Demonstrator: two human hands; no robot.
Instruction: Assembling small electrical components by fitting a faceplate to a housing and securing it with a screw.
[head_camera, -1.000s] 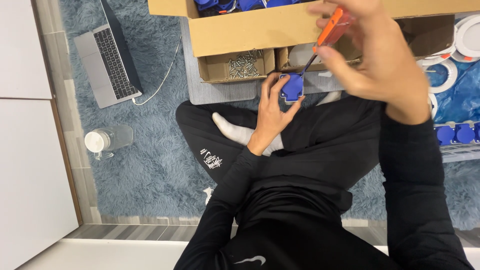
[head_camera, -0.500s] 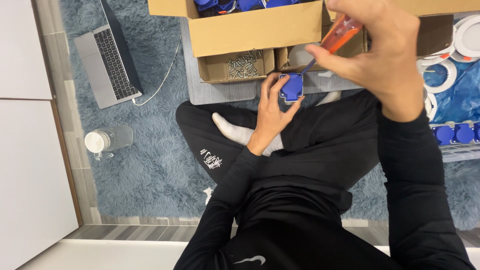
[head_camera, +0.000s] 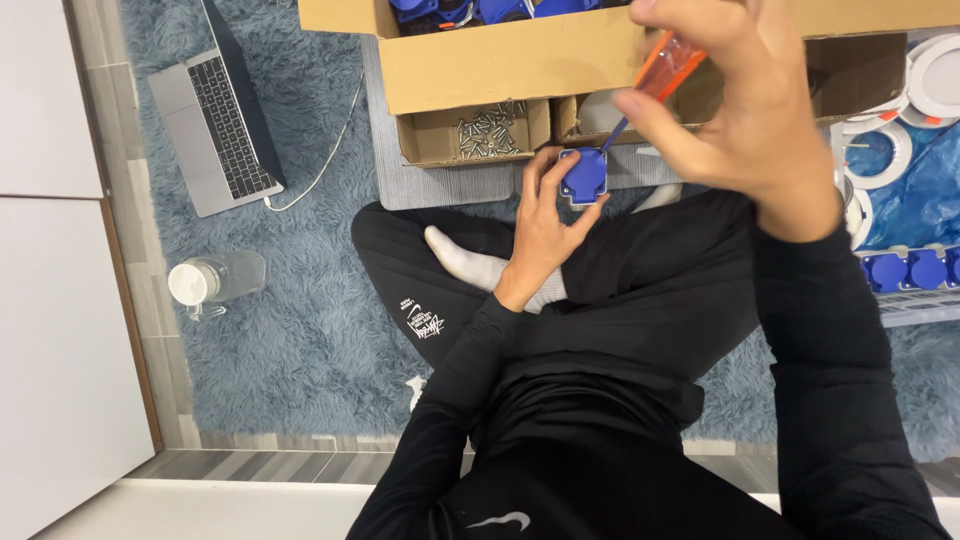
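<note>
Left hand (head_camera: 545, 225) grips the square blue plastic socket (head_camera: 583, 176); right hand (head_camera: 740, 120) holds the orange-handled screwdriver (head_camera: 655, 80) in it, so fastening is judged unfinished.

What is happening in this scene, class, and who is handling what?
A person sits cross-legged on a blue rug. The left hand grips a small blue socket above the lap. The right hand holds an orange-handled screwdriver, its tip down at the socket. In front stand a large box of blue parts and a small box of screws. A laptop and a jar lie to the side.
</note>
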